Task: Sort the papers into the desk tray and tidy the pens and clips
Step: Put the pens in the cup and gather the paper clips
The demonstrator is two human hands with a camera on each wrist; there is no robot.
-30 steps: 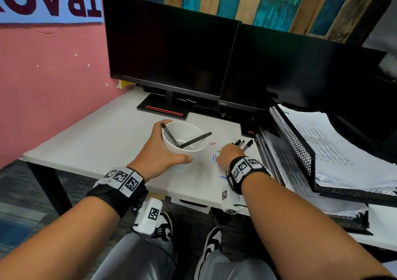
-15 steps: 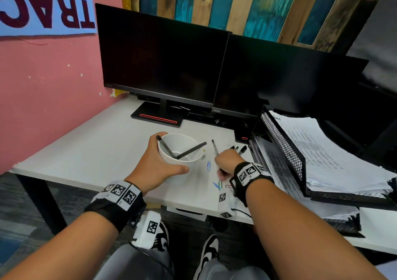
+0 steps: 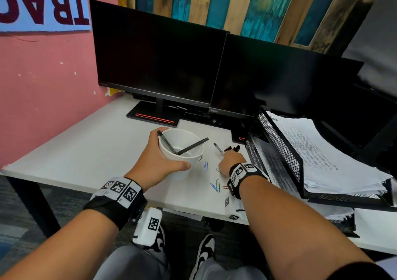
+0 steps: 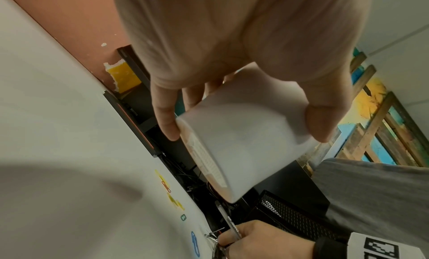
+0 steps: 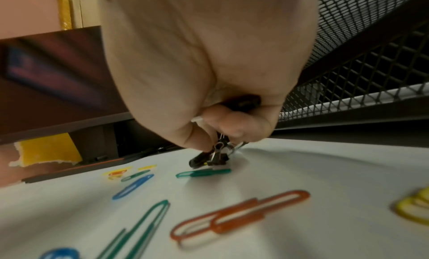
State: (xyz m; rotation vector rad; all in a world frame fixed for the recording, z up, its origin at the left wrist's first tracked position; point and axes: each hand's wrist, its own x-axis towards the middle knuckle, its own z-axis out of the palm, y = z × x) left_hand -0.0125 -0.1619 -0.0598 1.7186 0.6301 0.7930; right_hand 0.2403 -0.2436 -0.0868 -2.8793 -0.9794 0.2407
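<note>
A: Why are those coloured wire paper clips (image 3: 216, 185) lying loose by the near edge of the white table (image 3: 86, 150)?

B: I judge they are simply not yet gathered. Blue, green and orange ones lie scattered between the two hands, with yellow ones beside them in the right wrist view.

A: And the right hand (image 3: 231, 161)?

B: Its grip is closed, fingertips down at the table just beside the black mesh desk tray (image 3: 279, 150). It pinches a small black binder clip (image 5: 214, 157) with wire handles, and a clear pen (image 4: 228, 221) and dark markers stick out beyond the knuckles, so it seems to be collecting several things in one fist.

A: Why is the white round cup (image 3: 181, 145) held rather than standing?

B: The left hand (image 3: 156, 161) wraps it, thumb on the near side and fingers round the far side, lifted and tipped towards the right hand; likely to shorten the drop. Two dark pens (image 3: 192, 146) already lean inside.

A: The papers?

B: A thick printed white stack (image 3: 322, 150) lies in the upper tier at the right edge; more sheets sit in the lower tier. Two dark monitors (image 3: 161, 54) stand along the far edge.
</note>
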